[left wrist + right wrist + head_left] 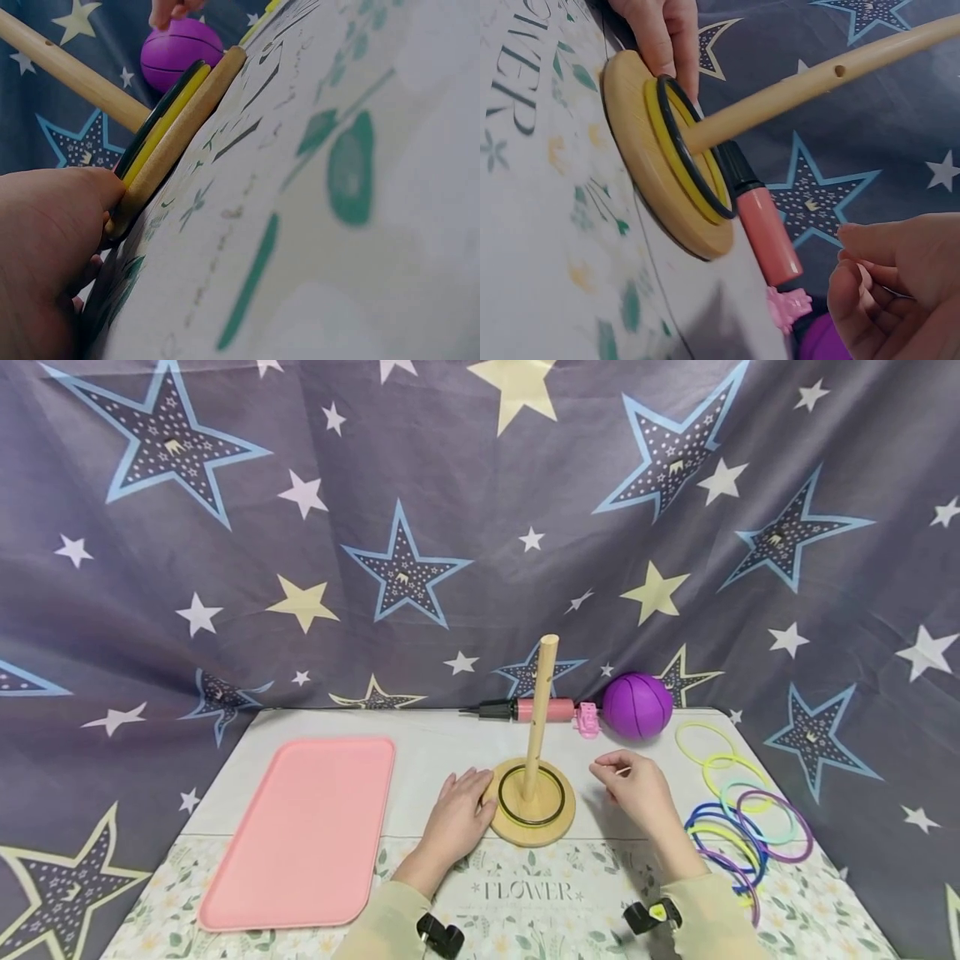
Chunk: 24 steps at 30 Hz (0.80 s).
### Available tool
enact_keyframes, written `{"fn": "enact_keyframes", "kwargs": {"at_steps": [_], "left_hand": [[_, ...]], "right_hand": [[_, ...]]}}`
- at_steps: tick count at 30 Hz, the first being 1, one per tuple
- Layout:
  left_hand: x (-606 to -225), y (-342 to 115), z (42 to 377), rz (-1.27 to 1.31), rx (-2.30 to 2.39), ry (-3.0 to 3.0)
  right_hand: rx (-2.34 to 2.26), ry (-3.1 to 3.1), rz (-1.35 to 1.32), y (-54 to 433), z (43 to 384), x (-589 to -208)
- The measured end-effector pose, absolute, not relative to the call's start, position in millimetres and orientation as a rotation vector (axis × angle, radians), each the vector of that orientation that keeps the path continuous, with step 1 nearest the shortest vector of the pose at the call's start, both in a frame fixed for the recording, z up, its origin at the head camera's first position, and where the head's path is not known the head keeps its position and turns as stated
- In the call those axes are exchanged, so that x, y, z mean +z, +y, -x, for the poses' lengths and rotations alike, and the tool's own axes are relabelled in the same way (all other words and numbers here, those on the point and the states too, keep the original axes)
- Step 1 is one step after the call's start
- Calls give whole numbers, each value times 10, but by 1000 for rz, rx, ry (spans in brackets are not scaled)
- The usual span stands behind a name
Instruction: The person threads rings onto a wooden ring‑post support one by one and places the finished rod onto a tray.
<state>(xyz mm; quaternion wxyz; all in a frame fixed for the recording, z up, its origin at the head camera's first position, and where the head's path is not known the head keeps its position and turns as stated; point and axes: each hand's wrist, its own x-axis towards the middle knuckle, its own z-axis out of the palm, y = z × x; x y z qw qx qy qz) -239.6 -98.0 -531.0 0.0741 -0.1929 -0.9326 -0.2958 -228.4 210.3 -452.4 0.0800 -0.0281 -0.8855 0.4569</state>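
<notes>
A round wooden base (512,833) with an upright wooden peg (539,710) stands at the table's middle. Around the peg's foot lie a dark ring (692,161) and, beneath it, a yellow ring (166,124). My left hand (459,817) rests against the base's left edge, its thumb touching the rim in the left wrist view. To the right of the peg, my right hand (637,787) is raised over the table, apart from the stand. Its fingers are loosely curled, and no object shows between them in the right wrist view (900,277).
Left lies a pink tray (300,835). Behind the stand are a red-and-black hand pump (547,710), a small pink object (587,721) and a purple ball (637,706). Several colored rings (772,858) overlap at the right. A star-patterned curtain (480,527) hangs behind the table.
</notes>
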Motion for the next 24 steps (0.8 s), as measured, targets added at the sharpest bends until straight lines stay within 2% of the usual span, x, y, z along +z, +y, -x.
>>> {"fn": "enact_keyframes", "kwargs": {"at_steps": [13,24], "left_hand": [[-5326,-986,2401,579,-879,-2786],[-5324,-1003,2407,588,-868,-2814]], "right_hand": [[1239,-2680,140,2560,1972,-4317],[1108,-2737,256,3008,1602,-4418]]}}
